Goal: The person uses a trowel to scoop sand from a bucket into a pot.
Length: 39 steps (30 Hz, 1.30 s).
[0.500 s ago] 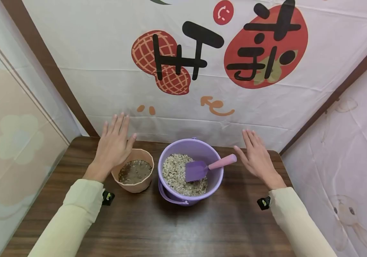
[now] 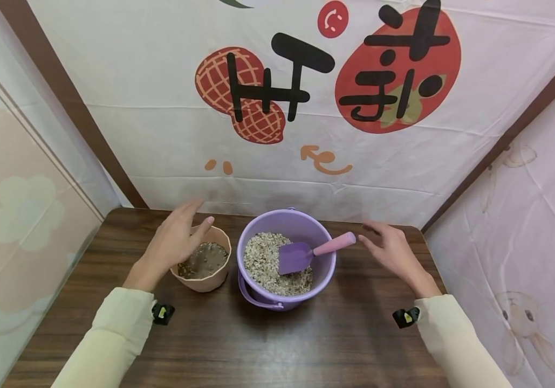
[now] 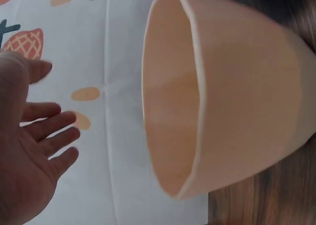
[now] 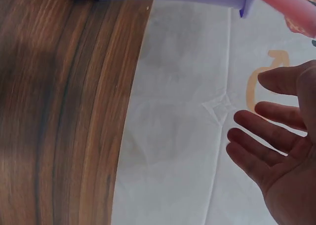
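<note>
My left hand (image 2: pixel 172 242) hovers over the left side of a peach-coloured flowerpot (image 2: pixel 215 280) that is part filled with brown, wet-looking soil (image 2: pixel 204 261). Its fingers are relaxed and hold nothing; in the left wrist view the hand (image 3: pixel 29 141) is apart from the pot's rim (image 3: pixel 200 101). To the right of the pot stands a purple bucket (image 2: pixel 316 229) of pale, coarse grains (image 2: pixel 264 261). A small purple shovel (image 2: pixel 295 258) lies on the grains, its pink handle (image 2: pixel 335 243) over the bucket's right rim. Near that handle's end my right hand (image 2: pixel 394 253) hangs in the air, empty, fingers loosely bent.
Both containers stand towards the back of a dark wooden table (image 2: pixel 277 355). A white printed cloth (image 2: pixel 151 134) rises behind its back edge, with more cloth hung at both sides. The bucket's purple carrying handle (image 2: pixel 258 303) hangs down at its front left.
Both hands have dropped lower and their straight fingers have bent and relaxed. The left hand has come slightly right, over the pot. The pot, bucket and shovel stay in place.
</note>
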{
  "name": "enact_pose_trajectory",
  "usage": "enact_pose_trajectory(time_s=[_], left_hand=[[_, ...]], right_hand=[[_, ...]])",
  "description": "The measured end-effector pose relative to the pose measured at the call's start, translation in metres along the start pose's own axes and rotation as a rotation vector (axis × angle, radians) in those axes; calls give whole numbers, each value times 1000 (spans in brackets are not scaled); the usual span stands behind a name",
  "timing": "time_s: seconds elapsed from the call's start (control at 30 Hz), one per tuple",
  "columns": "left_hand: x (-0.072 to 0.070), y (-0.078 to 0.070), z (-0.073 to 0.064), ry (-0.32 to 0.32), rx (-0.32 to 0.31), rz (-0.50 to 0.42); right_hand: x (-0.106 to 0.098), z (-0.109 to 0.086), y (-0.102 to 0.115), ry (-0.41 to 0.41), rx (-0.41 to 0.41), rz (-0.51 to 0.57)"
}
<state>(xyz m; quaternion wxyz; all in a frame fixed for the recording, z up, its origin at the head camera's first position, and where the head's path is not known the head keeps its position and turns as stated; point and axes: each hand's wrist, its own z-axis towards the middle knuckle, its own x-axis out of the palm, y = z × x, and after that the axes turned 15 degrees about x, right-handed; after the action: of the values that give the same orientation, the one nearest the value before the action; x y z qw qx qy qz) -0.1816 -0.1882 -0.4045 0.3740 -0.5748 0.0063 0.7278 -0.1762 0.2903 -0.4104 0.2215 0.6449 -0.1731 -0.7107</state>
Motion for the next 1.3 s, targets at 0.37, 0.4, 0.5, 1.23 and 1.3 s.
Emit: enact_pose_trajectory(time_s=[0.37,0.4,0.5,1.23,1.3], left_hand=[[18,-24,-11,25,41,-202],[20,-26,-11,28,53,-216],[26,-33,-12,38,75,-295],[61,-44,-11,85,99,-501],[64,-43,-10,75,109,-536]], right_hand=[[-1,-22,9,88,35,152],[-1,-24,9,88,33,154],[-2,-28,12,93,38,163],[-10,-28,28,159,3,230],[-11,-27,30,168,-3,224]])
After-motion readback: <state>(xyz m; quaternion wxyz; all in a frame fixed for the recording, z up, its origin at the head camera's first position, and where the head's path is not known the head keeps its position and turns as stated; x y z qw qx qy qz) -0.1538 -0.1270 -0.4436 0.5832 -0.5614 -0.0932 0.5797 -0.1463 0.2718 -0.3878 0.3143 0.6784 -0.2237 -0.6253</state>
